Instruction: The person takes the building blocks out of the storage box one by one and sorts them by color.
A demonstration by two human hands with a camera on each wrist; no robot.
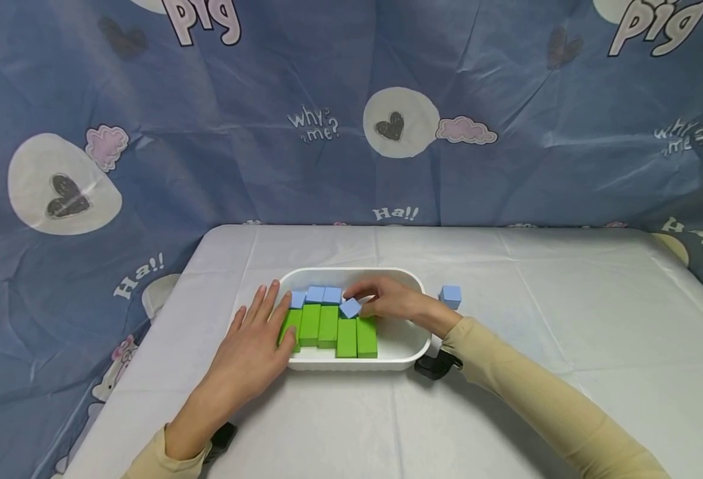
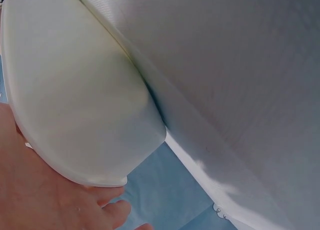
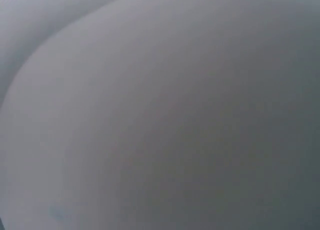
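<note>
A white oval tray (image 1: 354, 365) holds a row of several green blocks (image 1: 328, 326) with blue cubes (image 1: 331, 295) behind them. My right hand (image 1: 395, 301) reaches in over the right side and pinches a tilted blue cube (image 1: 349, 308) between thumb and fingers, just behind the green row. My left hand (image 1: 257, 347) lies over the tray's left end, fingers extended, the thumb by the leftmost green block. In the left wrist view, the back of that hand (image 2: 55, 190) shows beside the tray's outer wall (image 2: 80, 89). The right wrist view is a blurred pale surface.
One more blue cube (image 1: 450, 297) sits on the white-covered table (image 1: 543, 299), right of the tray. A patterned blue cloth (image 1: 339, 179) hangs behind the table. Black wrist cameras show under both wrists, the right one (image 1: 437, 365) close to the tray's front right corner.
</note>
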